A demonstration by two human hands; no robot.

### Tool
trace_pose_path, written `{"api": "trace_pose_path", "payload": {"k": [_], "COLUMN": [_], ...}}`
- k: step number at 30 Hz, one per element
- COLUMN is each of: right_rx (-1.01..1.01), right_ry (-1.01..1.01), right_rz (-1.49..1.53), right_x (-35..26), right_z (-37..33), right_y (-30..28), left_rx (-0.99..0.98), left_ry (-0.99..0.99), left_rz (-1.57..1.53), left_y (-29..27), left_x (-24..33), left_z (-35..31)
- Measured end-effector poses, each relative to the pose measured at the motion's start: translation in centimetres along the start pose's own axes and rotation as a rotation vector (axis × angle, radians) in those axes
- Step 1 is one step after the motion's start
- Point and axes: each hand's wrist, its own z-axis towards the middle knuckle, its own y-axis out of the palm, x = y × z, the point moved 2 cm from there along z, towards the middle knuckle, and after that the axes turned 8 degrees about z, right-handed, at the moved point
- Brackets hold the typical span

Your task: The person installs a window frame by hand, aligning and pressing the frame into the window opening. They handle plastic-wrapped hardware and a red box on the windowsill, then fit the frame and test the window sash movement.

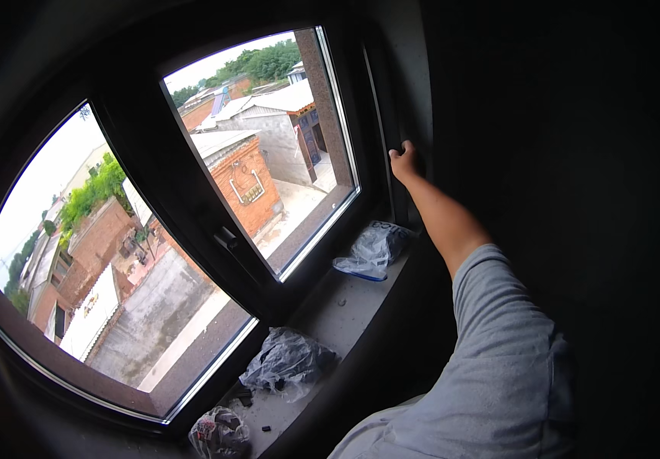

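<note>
My right arm, in a grey sleeve, reaches up along the right side of the window [268,279]. My right hand [404,163] is at the dark side wall of the window recess [410,84], its fingers curled and closed. What they grip or press against, if anything, is lost in the shadow. Below the hand, a clear plastic bag with a blue edge [372,251] lies on the window sill [337,306]. My left hand is out of the picture.
Farther left on the sill lie a crumpled clear plastic bag [288,363], another bag [219,434] and small dark pieces [266,428]. A window handle [226,238] sticks out from the dark frame. Brick buildings [242,183] stand outside. Deep shadow covers the right side.
</note>
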Motion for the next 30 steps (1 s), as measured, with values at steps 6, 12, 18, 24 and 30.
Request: {"api": "trace_pose_path", "payload": {"k": [6,12,18,24,30], "right_rx": [0.067,0.091,-0.012,-0.201,-0.451], "right_ry": [-0.168,-0.226,0.123,0.089,-0.044], "right_rz": [0.405,0.727,1.044,0.910,0.999], "right_x": [5.8,4.1,-0.8,-7.5,-9.4], "right_z": [3.8,2.6,0.4,-4.9,-14.0], "right_y": [0.7,-1.2,-5.2,-10.0,-14.0], "left_rx": [-0.037,-0.002,-0.004,0.022,0.096], "left_ry": [0.023,-0.028,0.051,0.053,0.047], "left_rz": [-0.019,-0.021,0.054,0.065,0.003], "left_y": [0.0,-0.2,-0.3,-0.4,-0.6], "left_x": [0.6,-0.3,-1.2,-0.8,-1.4], "left_z": [0.8,-0.3,0.4,0.3,0.0]}}
